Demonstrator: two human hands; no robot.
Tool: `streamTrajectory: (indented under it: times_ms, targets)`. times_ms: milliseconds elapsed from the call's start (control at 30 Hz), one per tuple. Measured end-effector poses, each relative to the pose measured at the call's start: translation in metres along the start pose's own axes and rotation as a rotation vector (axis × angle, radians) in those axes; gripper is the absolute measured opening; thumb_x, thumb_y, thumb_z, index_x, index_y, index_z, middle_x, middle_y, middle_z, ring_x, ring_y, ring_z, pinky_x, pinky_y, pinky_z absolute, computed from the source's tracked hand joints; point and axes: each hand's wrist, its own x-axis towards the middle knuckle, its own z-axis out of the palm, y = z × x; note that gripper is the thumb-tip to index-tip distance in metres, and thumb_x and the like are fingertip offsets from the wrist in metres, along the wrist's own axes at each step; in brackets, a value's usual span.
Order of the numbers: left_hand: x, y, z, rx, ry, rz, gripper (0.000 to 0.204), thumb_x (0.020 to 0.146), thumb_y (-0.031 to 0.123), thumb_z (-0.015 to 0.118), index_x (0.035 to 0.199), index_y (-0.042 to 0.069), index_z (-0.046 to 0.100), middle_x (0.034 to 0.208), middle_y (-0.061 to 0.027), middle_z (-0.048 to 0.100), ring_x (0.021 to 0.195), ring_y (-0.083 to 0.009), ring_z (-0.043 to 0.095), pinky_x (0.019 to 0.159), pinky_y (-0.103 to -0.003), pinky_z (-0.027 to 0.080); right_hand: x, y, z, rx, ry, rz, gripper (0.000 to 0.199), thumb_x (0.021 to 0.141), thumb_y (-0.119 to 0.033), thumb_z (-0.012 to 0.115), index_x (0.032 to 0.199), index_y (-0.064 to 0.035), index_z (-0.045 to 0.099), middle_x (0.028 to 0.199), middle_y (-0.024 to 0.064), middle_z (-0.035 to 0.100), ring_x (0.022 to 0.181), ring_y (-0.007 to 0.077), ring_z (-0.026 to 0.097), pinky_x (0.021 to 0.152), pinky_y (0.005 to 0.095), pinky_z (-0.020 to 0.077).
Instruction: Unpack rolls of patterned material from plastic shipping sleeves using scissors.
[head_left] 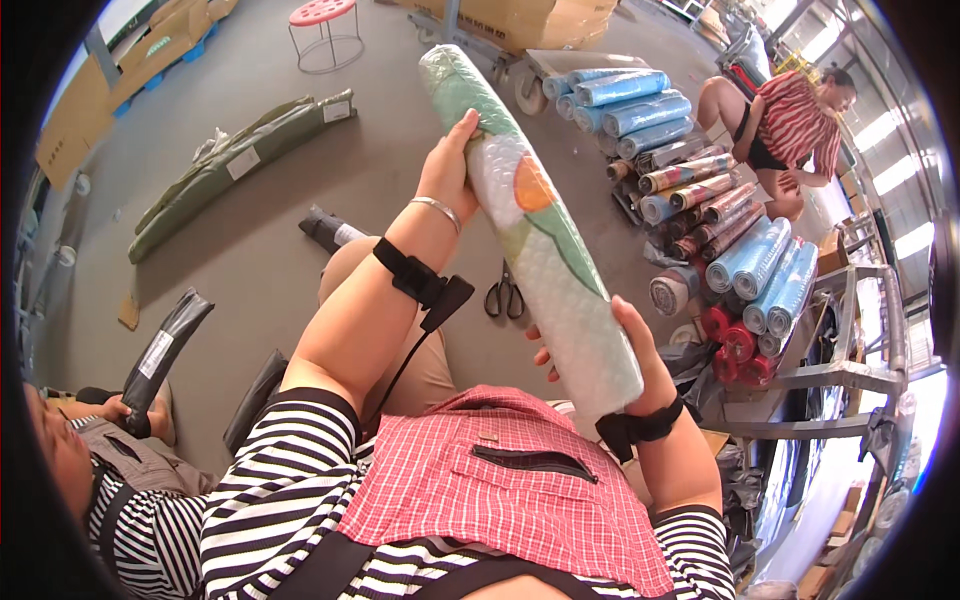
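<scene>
Both hands are gripping the wrapped roll (530, 220) in the air over the lap: left hand (447, 170) closing round the upper part, right hand (640, 360) cupping the lower end; she's looking it over, and turning it needs a firm grip

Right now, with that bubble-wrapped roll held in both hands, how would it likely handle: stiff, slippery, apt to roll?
The bubble-wrapped roll probably stays stiff: it spans straight between the left hand and right hand without sagging. Its glossy wrap may be a bit slippery. Being round, it would likely roll if laid on the floor.
</scene>
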Motion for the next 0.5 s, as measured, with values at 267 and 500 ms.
streamTrajectory:
  times_ms: [267, 500]
  targets:
    - [0.024, 0.012, -0.023, -0.112, 0.134, 0.045, 0.046, 0.101, 0.041, 0.046, 0.122, 0.001, 0.053, 0.115, -0.0154, 0.062, 0.105, -0.0304, 0.061, 0.098, -0.047, 0.048, 0.036, -0.002, -0.031, -0.498, 0.02, -0.085, 0.095, 0.073, -0.035, 0.082, 0.146, 0.001, 0.033, 0.126, 0.0114, 0.056, 0.111, 0.0187, 0.058, 0.09, 0.0321, 0.0498]
    - [0.014, 0.019, -0.026, -0.149, 0.055, 0.042, 0.053, 0.104, 0.045, 0.036, 0.13, 0.001, 0.049, 0.119, -0.0141, 0.059, 0.111, -0.0275, 0.056, 0.103, -0.043, 0.043, 0.05, 0.007, -0.043, -0.321, -0.03, 0.013, 0.093, 0.069, -0.037, 0.083, 0.14, 0.0027, 0.038, 0.116, 0.0121, 0.06, 0.101, 0.0206, 0.063, 0.083, 0.0339, 0.0529]
